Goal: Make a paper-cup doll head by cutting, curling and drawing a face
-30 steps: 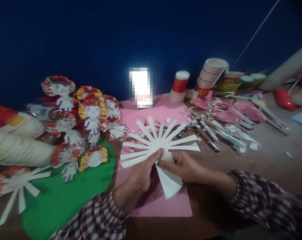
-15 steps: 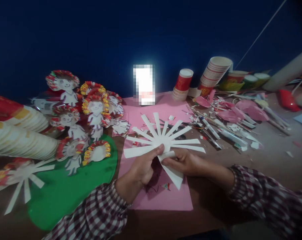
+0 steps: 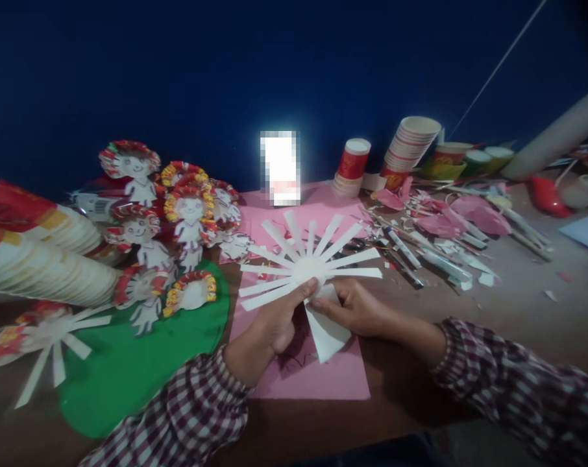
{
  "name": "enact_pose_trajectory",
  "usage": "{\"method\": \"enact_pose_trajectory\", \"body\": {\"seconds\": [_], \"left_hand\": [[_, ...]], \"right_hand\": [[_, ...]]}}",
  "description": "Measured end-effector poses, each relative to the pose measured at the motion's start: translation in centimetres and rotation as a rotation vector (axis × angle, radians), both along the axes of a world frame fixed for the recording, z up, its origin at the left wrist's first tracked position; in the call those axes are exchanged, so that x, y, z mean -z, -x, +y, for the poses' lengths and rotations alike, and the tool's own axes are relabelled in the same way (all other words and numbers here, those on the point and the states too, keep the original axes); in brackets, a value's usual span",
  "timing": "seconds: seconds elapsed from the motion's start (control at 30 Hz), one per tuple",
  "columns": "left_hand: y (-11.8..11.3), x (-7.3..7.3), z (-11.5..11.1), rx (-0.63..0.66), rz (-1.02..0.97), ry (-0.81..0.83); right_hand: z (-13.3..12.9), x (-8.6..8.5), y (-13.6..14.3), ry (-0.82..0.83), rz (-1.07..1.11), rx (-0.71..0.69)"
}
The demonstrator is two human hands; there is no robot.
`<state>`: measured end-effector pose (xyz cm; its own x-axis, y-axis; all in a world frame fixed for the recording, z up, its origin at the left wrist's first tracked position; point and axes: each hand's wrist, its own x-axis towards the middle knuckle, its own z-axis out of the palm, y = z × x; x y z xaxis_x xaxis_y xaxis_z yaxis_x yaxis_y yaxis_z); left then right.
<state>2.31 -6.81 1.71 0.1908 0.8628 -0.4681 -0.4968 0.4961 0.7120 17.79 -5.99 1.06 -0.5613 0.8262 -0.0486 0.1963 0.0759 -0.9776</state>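
Note:
Between my hands is a white paper cup (image 3: 309,267) cut into strips that fan out around its round base. My left hand (image 3: 279,316) is closed on its near left side, thumb pressed near the base. With thumb and fingers, my right hand (image 3: 357,307) pinches the wide uncut piece of the cup wall, which points down towards me. The cup is held above pink paper sheets (image 3: 343,383). Part of the wide piece is hidden behind my right fingers.
At left, several paper dolls with curled red and yellow rims (image 3: 189,211) stand by a green sheet (image 3: 128,383) and stacked paper cups (image 3: 55,266). A lit phone (image 3: 280,168) is upright at the back. Pens (image 3: 404,250), paper scraps and a cup stack (image 3: 411,149) lie right.
The cut cup has turned a little anticlockwise, and its wide piece has swung left. My right hand has shifted slightly up and left. The whole view has moved a little.

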Motion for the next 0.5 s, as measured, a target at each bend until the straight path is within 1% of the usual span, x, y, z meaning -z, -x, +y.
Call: {"method": "enact_pose_trajectory", "body": {"seconds": [0.07, 0.13, 0.23, 0.33, 0.5], "left_hand": [[-0.17, 0.08, -0.01, -0.046, -0.007, 0.008], [-0.28, 0.15, -0.04, -0.096, -0.025, -0.018], [-0.37, 0.22, -0.08, -0.093, -0.065, -0.015], [-0.43, 0.22, -0.08, -0.090, -0.075, 0.000], [-0.58, -0.09, -0.01, -0.167, -0.078, 0.029]], "right_hand": [[0.07, 0.03, 0.08, -0.025, 0.012, 0.013], [0.16, 0.10, 0.12, -0.054, 0.003, 0.020], [0.25, 0.20, 0.10, -0.091, -0.031, 0.033], [0.22, 0.26, 0.17, -0.083, -0.021, 0.031], [0.03, 0.17, 0.57, -0.058, 0.057, 0.061]]}}
